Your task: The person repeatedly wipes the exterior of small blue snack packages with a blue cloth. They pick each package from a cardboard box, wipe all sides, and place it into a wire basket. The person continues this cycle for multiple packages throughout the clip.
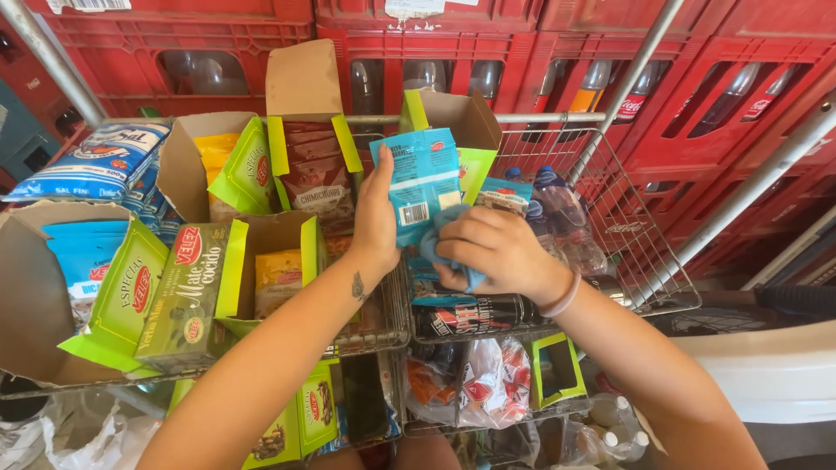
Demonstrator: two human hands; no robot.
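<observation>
Hands meet over the wire shelf point(649, 261), right in the middle of the view. Your left hand point(376, 222) holds a light blue packet point(422, 187) upright, fingers wrapped round its left edge and pinching it from behind. Your right hand point(496, 252) presses a blue cloth point(444, 248) against the packet's lower part, fingers curled together over the cloth; a pink band point(562, 298) sits on that wrist. The packet stands just in front of an open cardboard display box with green flaps point(453, 117). To its left, a box of brown sachets point(312, 174) stands open, and further left lie a green tea carton point(187, 296) and stacked white-and-blue bags point(96, 161). Dark bottles point(475, 315) lie just below your right hand, and clear bottles point(562, 218) stand to its right. Red crates point(522, 52) fill the background.
</observation>
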